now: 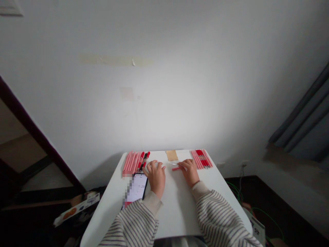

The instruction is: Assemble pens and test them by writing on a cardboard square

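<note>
My left hand (pixel 156 177) is above the table with its fingers spread and nothing in them, beside the top of a phone (pixel 137 188) showing a timer. My right hand (pixel 190 171) is closed, thumb and fingers pinched at the end of a thin whitish piece (pixel 172 163), too small to make out well. Just below it, a short pink stick-like piece (pixel 175 168) lies against the right fingers, partly hidden. On the left are pink sticks (pixel 131 162) in a row, with red and black pens (pixel 143 161) next to them. Another row of pink and red pens (pixel 202 159) lies on the right.
The white table (pixel 174 212) stands against a pale wall. A tan square (pixel 172 155) lies at its back edge. Green cables (pixel 236 192) run along the floor on the right. A printed box (pixel 77 210) is below the table's left side.
</note>
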Demonstrator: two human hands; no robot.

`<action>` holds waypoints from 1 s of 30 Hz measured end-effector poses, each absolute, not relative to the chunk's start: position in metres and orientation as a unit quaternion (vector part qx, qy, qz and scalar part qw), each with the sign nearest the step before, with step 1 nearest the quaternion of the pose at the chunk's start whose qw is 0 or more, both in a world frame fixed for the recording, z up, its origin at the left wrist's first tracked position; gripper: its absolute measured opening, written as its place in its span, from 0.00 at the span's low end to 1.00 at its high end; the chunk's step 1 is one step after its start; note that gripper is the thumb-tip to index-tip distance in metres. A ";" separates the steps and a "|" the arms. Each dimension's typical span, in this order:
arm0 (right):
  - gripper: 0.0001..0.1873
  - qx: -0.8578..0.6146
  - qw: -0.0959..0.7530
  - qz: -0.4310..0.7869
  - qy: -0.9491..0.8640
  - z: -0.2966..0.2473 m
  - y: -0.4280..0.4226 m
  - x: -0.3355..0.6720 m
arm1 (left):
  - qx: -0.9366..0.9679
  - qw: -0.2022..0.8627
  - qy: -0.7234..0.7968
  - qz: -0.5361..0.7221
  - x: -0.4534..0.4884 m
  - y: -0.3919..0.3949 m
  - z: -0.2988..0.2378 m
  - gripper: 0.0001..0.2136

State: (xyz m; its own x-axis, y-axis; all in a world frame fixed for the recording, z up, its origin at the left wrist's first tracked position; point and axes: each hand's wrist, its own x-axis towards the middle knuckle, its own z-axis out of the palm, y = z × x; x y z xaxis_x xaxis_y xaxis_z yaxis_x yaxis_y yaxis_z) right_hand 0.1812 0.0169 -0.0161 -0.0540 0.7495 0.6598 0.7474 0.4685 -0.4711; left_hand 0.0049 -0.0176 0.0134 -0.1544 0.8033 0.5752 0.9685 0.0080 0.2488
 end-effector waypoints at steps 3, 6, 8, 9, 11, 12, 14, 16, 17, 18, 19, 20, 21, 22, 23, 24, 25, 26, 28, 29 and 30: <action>0.07 -0.515 0.458 -0.001 -0.725 -0.015 0.016 0.181 | -0.626 0.138 -0.714 -0.283 0.005 -0.019 0.015 0.10; 0.07 -0.517 0.457 0.004 -0.724 -0.015 0.016 0.181 | -0.617 0.141 -0.727 -0.267 0.005 -0.020 0.016 0.11; 0.07 -0.519 0.454 0.007 -0.724 -0.014 0.015 0.181 | -0.612 0.143 -0.734 -0.258 0.005 -0.020 0.017 0.12; 0.07 -0.520 0.453 0.009 -0.724 -0.014 0.015 0.181 | -0.609 0.144 -0.737 -0.254 0.005 -0.020 0.017 0.12; 0.07 -0.522 0.450 0.013 -0.724 -0.014 0.015 0.181 | -0.603 0.148 -0.744 -0.248 0.005 -0.019 0.016 0.12; 0.07 -0.522 0.449 0.015 -0.725 -0.014 0.015 0.181 | -0.600 0.150 -0.746 -0.247 0.005 -0.019 0.016 0.13; 0.07 -0.525 0.445 0.018 -0.725 -0.014 0.015 0.181 | -0.595 0.157 -0.747 -0.250 0.005 -0.018 0.015 0.15; 0.07 -0.528 0.441 0.020 -0.726 -0.014 0.015 0.181 | -0.594 0.162 -0.744 -0.259 0.005 -0.016 0.013 0.16; 0.07 -0.529 0.440 0.020 -0.726 -0.014 0.015 0.181 | -0.594 0.164 -0.742 -0.265 0.004 -0.016 0.012 0.16; 0.08 -0.528 0.438 0.021 -0.727 -0.014 0.015 0.181 | -0.594 0.166 -0.740 -0.270 0.004 -0.015 0.011 0.16; 0.08 -0.528 0.437 0.021 -0.728 -0.014 0.015 0.181 | -0.594 0.168 -0.738 -0.274 0.004 -0.015 0.010 0.16; 0.08 -0.527 0.437 0.021 -0.729 -0.014 0.015 0.181 | -0.594 0.171 -0.736 -0.277 0.003 -0.014 0.009 0.16; 0.08 -0.525 0.437 0.021 -0.730 -0.014 0.015 0.181 | -0.594 0.172 -0.735 -0.278 0.003 -0.014 0.009 0.15; 0.09 -0.524 0.437 0.021 -0.731 -0.014 0.015 0.181 | -0.594 0.171 -0.735 -0.278 0.003 -0.014 0.009 0.15; 0.09 -0.524 0.437 0.021 -0.731 -0.014 0.016 0.181 | -0.594 0.169 -0.736 -0.278 0.003 -0.014 0.009 0.15; 0.09 -0.524 0.437 0.022 -0.731 -0.015 0.016 0.181 | -0.594 0.165 -0.737 -0.277 0.003 -0.014 0.009 0.14; 0.09 -0.524 0.437 0.022 -0.731 -0.015 0.016 0.181 | -0.594 0.161 -0.738 -0.276 0.003 -0.014 0.009 0.14; 0.09 -0.524 0.437 0.023 -0.731 -0.015 0.016 0.181 | -0.594 0.157 -0.740 -0.274 0.004 -0.014 0.010 0.14; 0.09 -0.526 0.435 0.025 -0.731 -0.015 0.016 0.181 | -0.595 0.156 -0.741 -0.269 0.004 -0.015 0.011 0.14; 0.09 -0.527 0.433 0.026 -0.731 -0.015 0.016 0.181 | -0.596 0.158 -0.741 -0.266 0.004 -0.015 0.011 0.14; 0.09 -0.528 0.431 0.027 -0.731 -0.015 0.016 0.181 | -0.597 0.161 -0.741 -0.263 0.004 -0.016 0.011 0.14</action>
State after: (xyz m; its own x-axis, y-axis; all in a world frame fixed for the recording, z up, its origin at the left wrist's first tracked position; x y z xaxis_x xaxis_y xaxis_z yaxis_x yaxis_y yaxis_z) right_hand 0.1814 0.0162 -0.0150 -0.0703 0.7949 0.6027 0.7488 0.4412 -0.4946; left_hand 0.0040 -0.0156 0.0110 -0.2361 0.7994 0.5525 0.9688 0.1495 0.1976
